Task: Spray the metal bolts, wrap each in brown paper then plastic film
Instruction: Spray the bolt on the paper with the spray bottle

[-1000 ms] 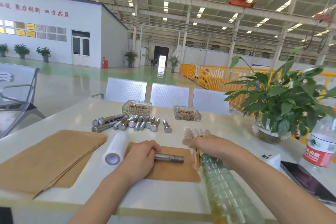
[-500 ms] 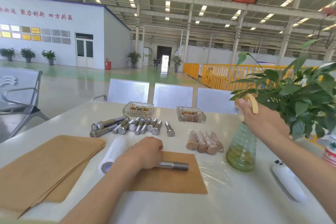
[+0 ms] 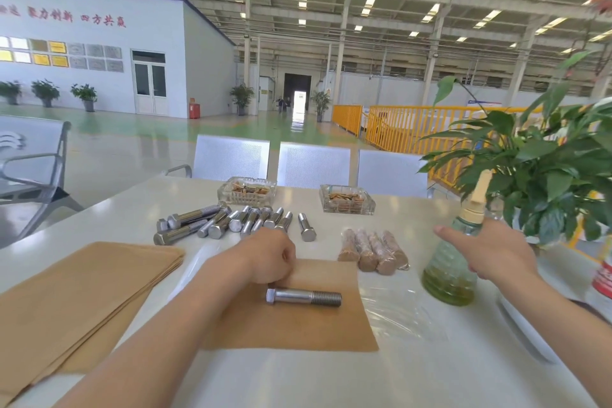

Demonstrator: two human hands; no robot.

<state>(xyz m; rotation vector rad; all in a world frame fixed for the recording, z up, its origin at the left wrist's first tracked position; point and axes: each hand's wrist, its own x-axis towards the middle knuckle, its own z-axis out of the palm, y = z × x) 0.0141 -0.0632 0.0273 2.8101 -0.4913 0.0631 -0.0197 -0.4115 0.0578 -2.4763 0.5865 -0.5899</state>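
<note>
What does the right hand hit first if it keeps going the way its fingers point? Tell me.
The right hand is open beside the spray bottle, fingers pointing left. Straight on, it would likely meet the bottle's neck first; beyond that lie the wrapped bolts. Depth is unclear, so it might pass just behind the bottle.

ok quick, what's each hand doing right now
Left hand: fingers curled, resting on the brown paper sheet just behind the bolt, holding nothing.
Right hand: open, fingers relaxed beside the spray bottle, not gripping it.
</note>
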